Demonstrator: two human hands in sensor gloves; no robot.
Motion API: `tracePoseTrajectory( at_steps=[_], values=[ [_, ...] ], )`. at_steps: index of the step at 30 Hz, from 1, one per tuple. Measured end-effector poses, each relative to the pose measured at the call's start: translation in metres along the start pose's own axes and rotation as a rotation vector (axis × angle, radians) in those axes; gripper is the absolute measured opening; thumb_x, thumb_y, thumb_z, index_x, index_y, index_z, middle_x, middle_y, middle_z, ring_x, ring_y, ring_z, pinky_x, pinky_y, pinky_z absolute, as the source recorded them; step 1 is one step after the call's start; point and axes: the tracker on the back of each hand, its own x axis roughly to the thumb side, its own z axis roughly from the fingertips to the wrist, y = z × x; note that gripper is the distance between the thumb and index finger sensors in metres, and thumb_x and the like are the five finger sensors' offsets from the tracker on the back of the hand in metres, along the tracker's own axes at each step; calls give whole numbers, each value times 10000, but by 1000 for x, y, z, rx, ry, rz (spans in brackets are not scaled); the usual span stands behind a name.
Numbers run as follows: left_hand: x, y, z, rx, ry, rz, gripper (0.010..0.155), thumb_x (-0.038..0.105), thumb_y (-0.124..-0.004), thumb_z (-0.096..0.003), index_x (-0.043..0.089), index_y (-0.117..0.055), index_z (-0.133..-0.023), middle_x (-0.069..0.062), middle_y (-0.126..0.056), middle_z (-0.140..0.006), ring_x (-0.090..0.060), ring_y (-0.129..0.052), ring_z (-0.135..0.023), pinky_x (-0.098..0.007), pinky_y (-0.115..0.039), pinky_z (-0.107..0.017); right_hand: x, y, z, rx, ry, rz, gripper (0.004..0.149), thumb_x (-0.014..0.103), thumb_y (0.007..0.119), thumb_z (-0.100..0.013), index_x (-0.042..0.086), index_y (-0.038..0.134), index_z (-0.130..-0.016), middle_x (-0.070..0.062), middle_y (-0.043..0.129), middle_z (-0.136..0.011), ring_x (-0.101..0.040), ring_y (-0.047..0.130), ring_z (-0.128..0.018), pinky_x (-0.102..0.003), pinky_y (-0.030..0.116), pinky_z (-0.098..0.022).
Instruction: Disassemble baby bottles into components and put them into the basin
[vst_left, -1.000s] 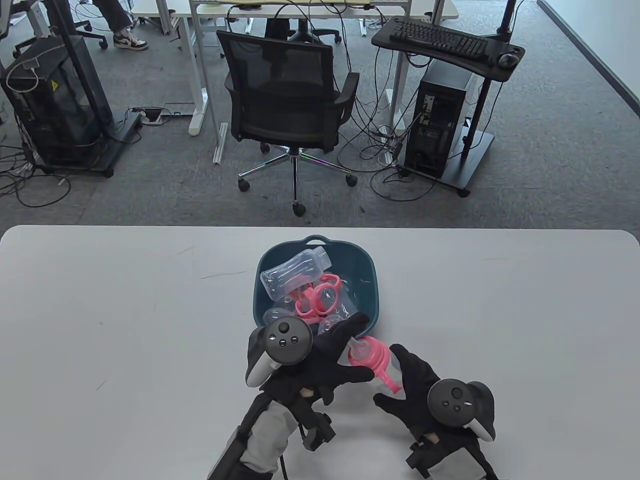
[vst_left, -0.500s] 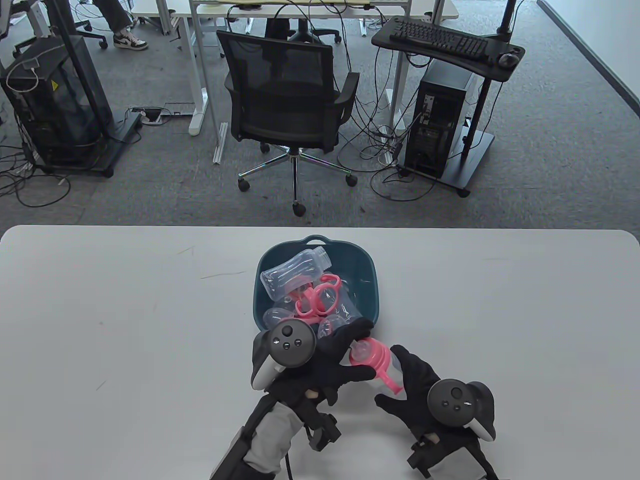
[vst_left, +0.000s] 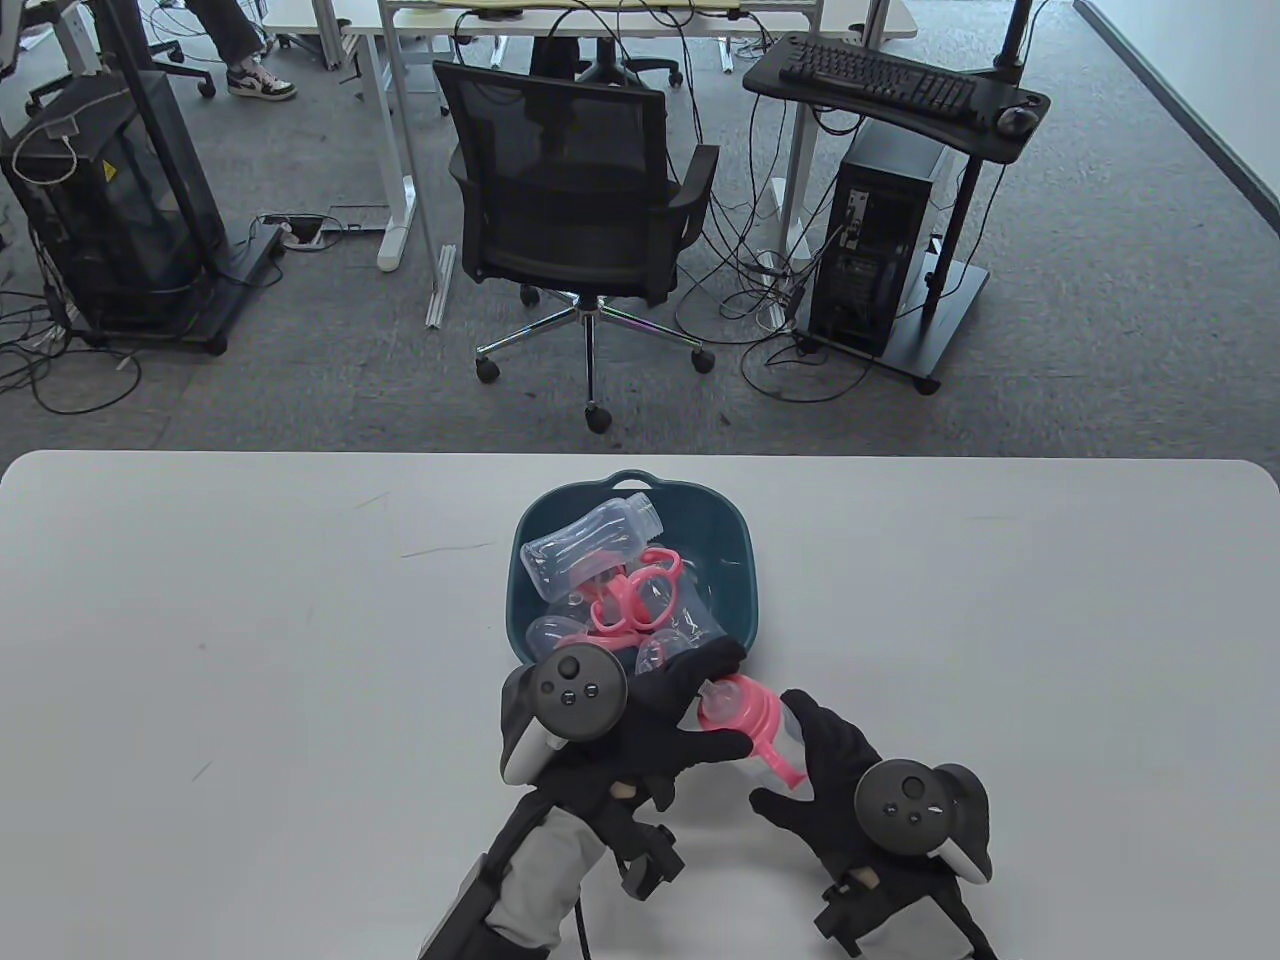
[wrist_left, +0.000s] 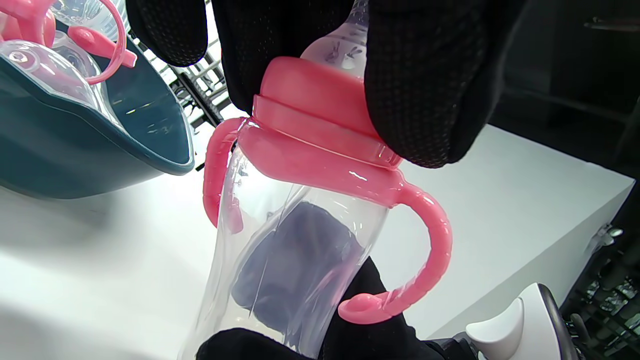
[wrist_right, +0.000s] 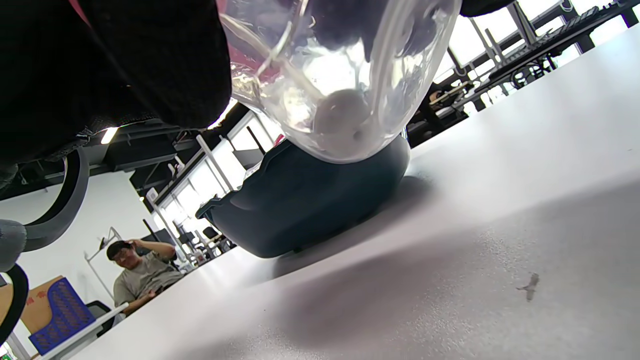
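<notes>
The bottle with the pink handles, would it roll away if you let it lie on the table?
Probably not far. The bottle has a round clear body, so it might start to roll, but the pink handles stick out on both sides and would likely stop it. It looks empty, so it is probably light. The clear plastic looks smooth, maybe slippery, which may be why both hands hold it.

The table view looks down from above; both wrist views, perhaps tilted, closely share the baby bottle and basin.

Black-gloved left hand grips the pink collar above a clear bottle; teal basin beyond.
</notes>
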Motion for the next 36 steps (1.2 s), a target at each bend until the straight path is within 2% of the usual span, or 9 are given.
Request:
tracePoseTrajectory(
  at_steps=[7, 10, 22, 30, 36],
  values=[
    [0, 0, 0, 6, 2, -12, 782, 461, -944, -394, 345, -546, -1057, -7, -633, -1060, -302, -787, -976, -529, -540, -762, 1, 0, 0, -2, -4, 8, 935, 391, 900, -480, 90, 273, -1105, -191, 487, -1075, -456, 568, -958, -698, 451, -672],
    [-2, 0, 1, 19, 13, -29, 782, 493, -936, -388, 343, -554, -1054, -2, -645, -1049, -296, -799, -960, -527, -539, -764, 2, 0, 0, -6, -7, 61, 935, 405, 892, -482, 88, 271, -1105, -185, 491, -1075, -449, 577, -957, -693, 462, -672],
    [1, -3, 3, 92, 48, -98, 818, 628, -872, -383, 354, -525, -1071, 15, -659, -1011, -296, -796, -930, -546, -547, -744, 2, 1, 0, -7, 2, 24, 934, 409, 896, -480, 94, 277, -1105, -181, 495, -1074, -444, 579, -955, -690, 464, -671],
    [1, 2, 2, 26, 50, -45, 813, 619, -855, -404, 352, -508, -1089, 1, -636, -1047, -310, -780, -963, -555, -541, -745, 0, -4, -1, -21, 15, 11, 934, 409, 899, -480, 107, 277, -1107, -170, 492, -1081, -439, 571, -964, -687, 462, -676],
    [-1, 9, 2, -42, 37, 21, 755, 495, -875, -445, 358, -505, -1089, -1, -619, -1064, -303, -773, -984, -561, -539, -747, 0, -8, 0, -36, 14, 2, 935, 406, 902, -478, 112, 276, -1107, -169, 489, -1082, -437, 567, -967, -688, 458, -677]
  ],
)
